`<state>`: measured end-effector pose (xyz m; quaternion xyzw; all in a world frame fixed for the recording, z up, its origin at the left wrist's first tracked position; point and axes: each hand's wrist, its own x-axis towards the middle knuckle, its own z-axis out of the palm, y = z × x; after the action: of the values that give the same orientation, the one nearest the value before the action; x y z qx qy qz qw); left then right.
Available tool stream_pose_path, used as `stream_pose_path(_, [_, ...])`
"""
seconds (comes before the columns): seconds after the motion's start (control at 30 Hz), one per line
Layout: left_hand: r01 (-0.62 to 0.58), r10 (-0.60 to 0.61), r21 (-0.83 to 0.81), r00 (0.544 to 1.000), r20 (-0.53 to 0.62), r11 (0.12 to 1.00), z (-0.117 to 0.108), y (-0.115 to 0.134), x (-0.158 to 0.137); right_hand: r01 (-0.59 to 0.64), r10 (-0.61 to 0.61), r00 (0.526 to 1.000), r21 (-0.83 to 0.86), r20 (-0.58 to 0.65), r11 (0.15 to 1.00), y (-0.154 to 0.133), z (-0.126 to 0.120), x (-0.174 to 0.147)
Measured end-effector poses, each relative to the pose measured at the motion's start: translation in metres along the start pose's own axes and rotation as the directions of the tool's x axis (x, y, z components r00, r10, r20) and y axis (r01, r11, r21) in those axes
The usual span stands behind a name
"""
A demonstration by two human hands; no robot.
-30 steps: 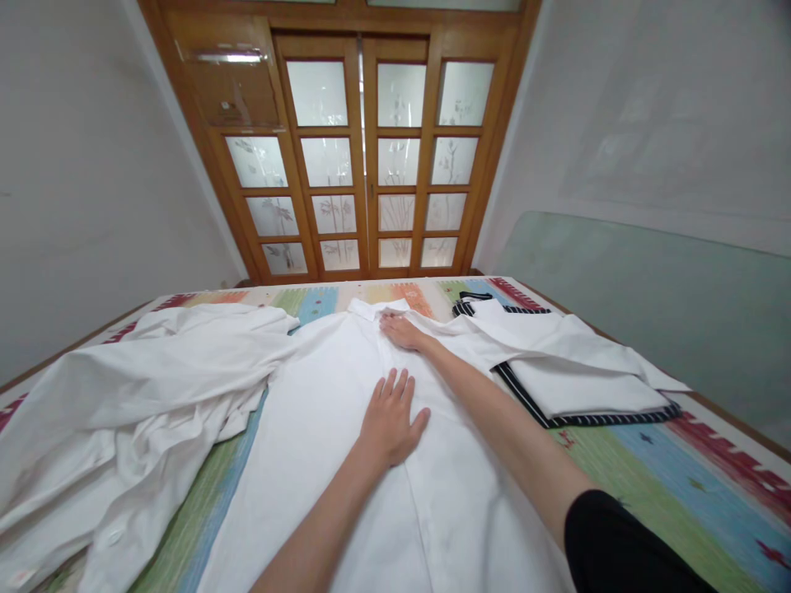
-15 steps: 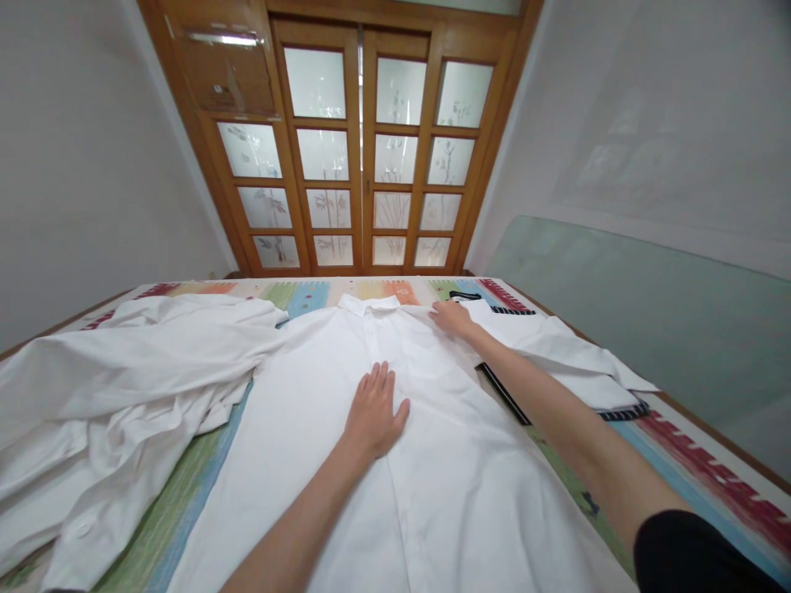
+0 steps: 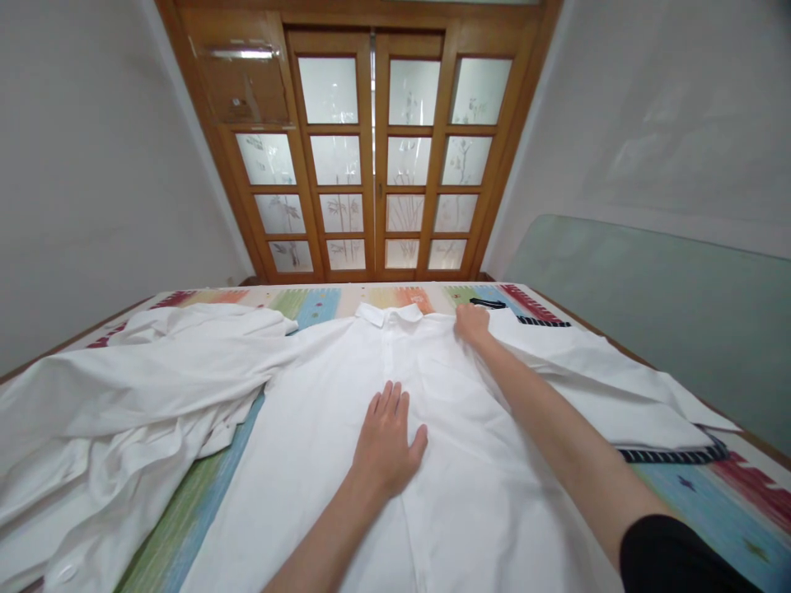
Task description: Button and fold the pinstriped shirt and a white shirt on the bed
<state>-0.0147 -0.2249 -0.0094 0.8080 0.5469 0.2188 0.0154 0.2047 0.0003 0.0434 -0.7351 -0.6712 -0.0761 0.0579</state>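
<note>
A white collared shirt (image 3: 315,428) lies spread front up, its collar (image 3: 389,315) at the far end. My left hand (image 3: 389,441) rests flat near the front placket, fingers stretched out and thumb apart. At the shoulder right of the collar, my right hand (image 3: 473,323) is closed on the shirt's fabric; its fingertips are hidden. White cloth (image 3: 593,371) extends rightward beyond this hand, with black striped edging (image 3: 673,455) along its near side.
A crumpled white garment (image 3: 154,387) lies to the left, touching the shirt's sleeve side. Beneath everything is a colourful striped cover (image 3: 203,486). A pale green panel (image 3: 667,288) stands along the right wall. Wooden glazed doors (image 3: 374,165) close off the far end.
My right fingers have closed into a fist at the shoulder. The white cloth on the right reaches further out, and a dark strip under my right forearm is out of sight. The view has shifted slightly.
</note>
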Motion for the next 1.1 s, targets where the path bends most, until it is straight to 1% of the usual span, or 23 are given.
stream_pose_path(0.07, [0.007,-0.007,-0.009,1.000,0.007,1.000,-0.001,0.001,0.000,0.029,-0.030,0.997,-0.017,-0.068,0.999,-0.008,0.001,0.006])
stream_pose_path(0.13, [0.014,-0.014,-0.018,1.000,0.017,1.000,-0.003,0.002,0.000,0.089,-0.089,0.993,0.003,-0.081,0.996,-0.019,0.001,0.013])
stream_pose_path(0.2, [0.020,-0.019,-0.025,0.999,0.035,0.999,-0.005,0.002,0.001,0.135,-0.133,0.991,0.064,-0.033,0.989,-0.031,0.001,0.020])
stream_pose_path(0.3, [0.032,-0.030,-0.032,0.998,0.060,0.999,-0.006,0.003,0.001,0.165,-0.177,0.982,0.153,0.064,0.974,-0.048,0.005,0.027])
stream_pose_path(0.4, [0.038,-0.036,-0.042,0.998,0.058,0.998,-0.005,0.003,0.001,0.177,-0.192,0.979,0.184,0.067,0.967,-0.058,0.010,0.031])
stream_pose_path(0.67, [0.046,-0.042,-0.062,0.997,0.064,0.997,-0.004,0.003,0.000,0.125,-0.141,0.989,0.299,0.032,0.946,-0.069,0.026,0.040])
stream_pose_path(0.77, [0.042,-0.038,-0.066,0.997,0.064,0.997,-0.004,0.003,0.000,0.105,-0.099,0.994,0.339,-0.035,0.935,-0.075,0.035,0.043])
stream_pose_path(0.9, [0.046,-0.043,-0.062,0.998,0.053,0.997,-0.004,0.004,-0.001,0.059,-0.012,0.992,0.374,-0.126,0.926,-0.078,0.046,0.049])
stream_pose_path(0.97, [0.044,-0.041,-0.059,0.998,0.053,0.997,-0.005,0.004,-0.001,0.045,0.018,0.991,0.448,-0.134,0.893,-0.077,0.049,0.053])
stream_pose_path(1.03, [0.042,-0.039,-0.057,0.998,0.057,0.997,-0.005,0.004,-0.001,0.047,0.040,0.989,0.566,-0.140,0.823,-0.074,0.052,0.056])
stream_pose_path(1.1, [0.044,-0.041,-0.058,0.997,0.060,0.997,-0.005,0.004,-0.001,0.087,0.049,0.982,0.665,-0.184,0.742,-0.069,0.054,0.059])
